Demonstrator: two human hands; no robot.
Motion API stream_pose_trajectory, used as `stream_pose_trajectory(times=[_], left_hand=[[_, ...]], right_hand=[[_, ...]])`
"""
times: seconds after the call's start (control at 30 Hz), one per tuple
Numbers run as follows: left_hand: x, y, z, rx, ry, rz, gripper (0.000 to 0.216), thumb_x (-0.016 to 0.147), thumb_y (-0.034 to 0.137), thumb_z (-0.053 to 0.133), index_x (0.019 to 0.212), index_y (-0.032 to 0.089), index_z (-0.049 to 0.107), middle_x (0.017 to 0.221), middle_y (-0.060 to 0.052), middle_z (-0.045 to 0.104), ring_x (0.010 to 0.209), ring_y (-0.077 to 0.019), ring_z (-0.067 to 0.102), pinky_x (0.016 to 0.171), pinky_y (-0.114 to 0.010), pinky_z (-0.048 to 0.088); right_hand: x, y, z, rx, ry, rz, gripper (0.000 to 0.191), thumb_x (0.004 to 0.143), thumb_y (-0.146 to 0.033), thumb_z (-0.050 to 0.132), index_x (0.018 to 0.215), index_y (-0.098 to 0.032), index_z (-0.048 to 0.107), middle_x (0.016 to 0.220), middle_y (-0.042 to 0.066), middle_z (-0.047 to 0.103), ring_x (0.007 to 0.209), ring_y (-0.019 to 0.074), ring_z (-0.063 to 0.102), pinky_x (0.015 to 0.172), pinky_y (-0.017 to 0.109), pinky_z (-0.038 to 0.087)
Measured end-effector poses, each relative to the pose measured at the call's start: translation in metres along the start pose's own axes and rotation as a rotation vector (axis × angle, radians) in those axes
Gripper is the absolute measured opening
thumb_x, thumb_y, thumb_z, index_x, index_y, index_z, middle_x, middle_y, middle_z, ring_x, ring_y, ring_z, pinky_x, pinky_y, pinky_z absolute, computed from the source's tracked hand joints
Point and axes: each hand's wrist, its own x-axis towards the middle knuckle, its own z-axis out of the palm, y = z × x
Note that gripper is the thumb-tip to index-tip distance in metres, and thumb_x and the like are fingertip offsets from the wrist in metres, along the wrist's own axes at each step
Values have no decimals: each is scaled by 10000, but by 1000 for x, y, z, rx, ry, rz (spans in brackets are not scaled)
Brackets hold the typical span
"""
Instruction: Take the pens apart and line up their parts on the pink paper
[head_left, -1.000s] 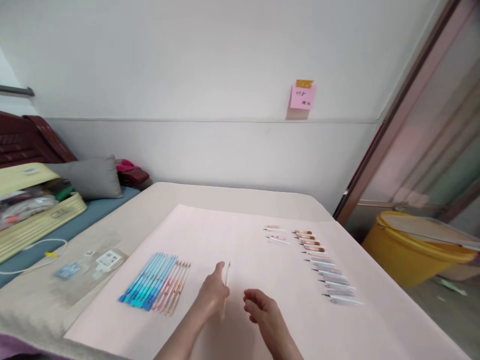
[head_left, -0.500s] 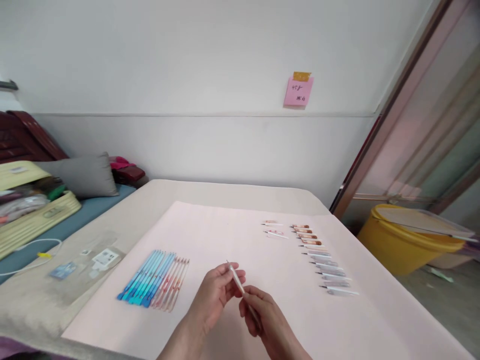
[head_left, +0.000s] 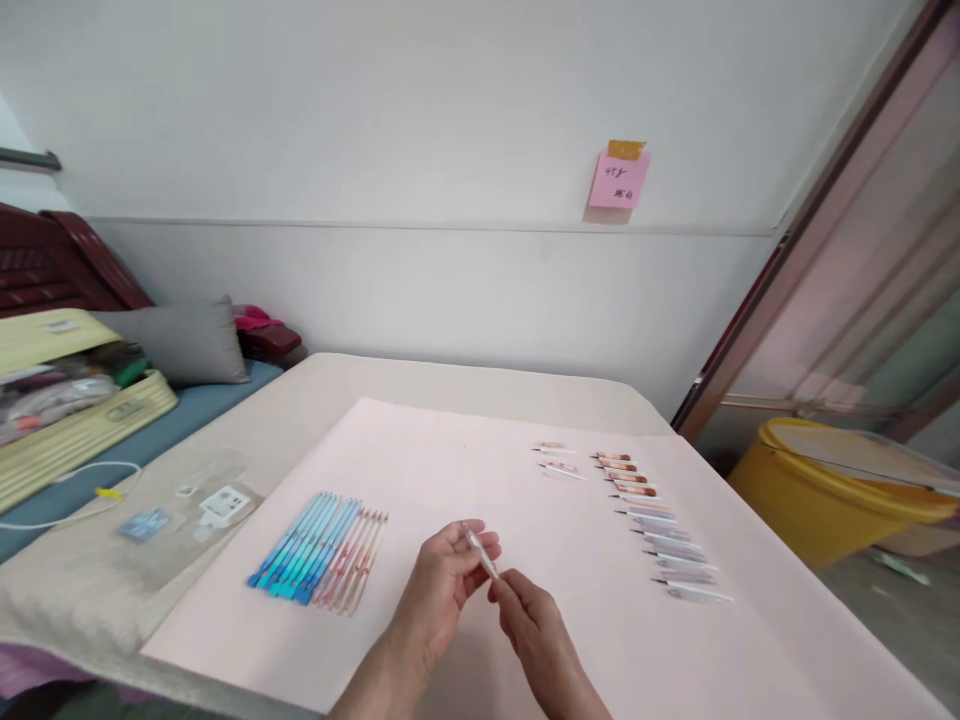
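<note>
Over the pink sheet, a slim pale pen (head_left: 481, 553) lies slantwise between my two hands, its tip up and to the left. My left hand (head_left: 442, 575) is closed round its front part, thumb against the barrel. The fingers of my right hand (head_left: 529, 610) pinch its rear end, hiding it. To the left lie a row of blue pens (head_left: 311, 548) and several clear, pinkish pens (head_left: 352, 562), side by side. On the right is a column of thin white refills (head_left: 645, 515) with dark tips, beside brown-patterned and clear barrel pieces (head_left: 634, 490).
A pink paper sheet (head_left: 427, 440) covers much of the cream surface. Plastic packaging (head_left: 202, 510) and a white cable (head_left: 75, 510) lie at left, near a cream-yellow case (head_left: 150, 405) and grey cushion (head_left: 195, 340). A yellow bin (head_left: 787, 490) stands at right.
The dark tip that stuck out of the pen's front no longer shows. My right hand has shifted its grip on the rear end. The whole view has swung slightly left.
</note>
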Motion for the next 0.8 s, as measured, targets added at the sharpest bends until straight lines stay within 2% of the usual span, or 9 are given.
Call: stream_pose_trajectory(times=[0.13, 0.2, 0.3, 0.33, 0.4, 0.5, 0.67, 0.8], left_hand=[[2, -1, -4, 258, 119, 56, 238, 644, 366, 673, 705, 150, 593, 594, -7, 575, 538, -113, 533, 572, -264, 420], [3, 0, -5, 241, 115, 47, 255, 669, 400, 644, 711, 152, 596, 645, -23, 603, 582, -118, 548, 605, -267, 428], [3, 2, -6, 69, 38, 21, 263, 652, 289, 670, 876, 163, 611, 930, -91, 640, 859, -172, 581, 758, -290, 435], [3, 3, -6, 53, 27, 20, 304, 635, 251, 682, 916, 163, 607, 961, -101, 634, 900, -182, 573, 776, -292, 430], [4, 3, -7, 131, 62, 28, 331, 619, 242, 691, 927, 157, 604, 868, -86, 637, 816, -173, 583, 719, -282, 435], [5, 3, -9, 266, 150, 35, 315, 632, 314, 680, 901, 166, 608, 718, -30, 595, 651, -132, 551, 613, -258, 415], [7, 2, -10, 88, 75, 13, 352, 582, 150, 678, 923, 170, 594, 878, -63, 612, 810, -149, 558, 712, -258, 417], [6, 4, -10, 222, 153, 34, 348, 623, 244, 674, 955, 182, 591, 776, -26, 581, 676, -114, 521, 609, -238, 389]], right_hand=[[-1, -3, 1, -16, -12, -14, 294, 818, -431, 430, 643, -195, 441, 511, -76, 254, 492, 90, 259, 445, 215, 205], [-1, -2, 1, -11, -9, -15, 293, 820, -430, 428, 646, -196, 442, 510, -77, 252, 490, 89, 262, 444, 213, 205], [0, 2, -2, 7, -4, 0, 288, 825, -425, 419, 651, -196, 442, 496, -82, 251, 469, 83, 247, 433, 213, 195], [1, 3, -4, 8, -3, 2, 286, 828, -421, 415, 656, -195, 447, 489, -84, 252, 462, 81, 242, 429, 213, 191], [1, 5, -5, -4, -13, 2, 278, 832, -412, 408, 672, -191, 462, 479, -83, 267, 454, 79, 247, 425, 213, 187], [1, 3, -6, -18, -23, 10, 266, 834, -394, 406, 677, -189, 472, 479, -79, 289, 456, 78, 275, 424, 210, 194], [1, 0, -6, -40, -7, 15, 260, 835, -379, 404, 669, -189, 469, 468, -81, 297, 449, 76, 272, 427, 209, 200], [1, 1, -6, -52, -13, 26, 260, 833, -375, 400, 669, -188, 474, 461, -81, 301, 443, 76, 269, 425, 210, 200]])
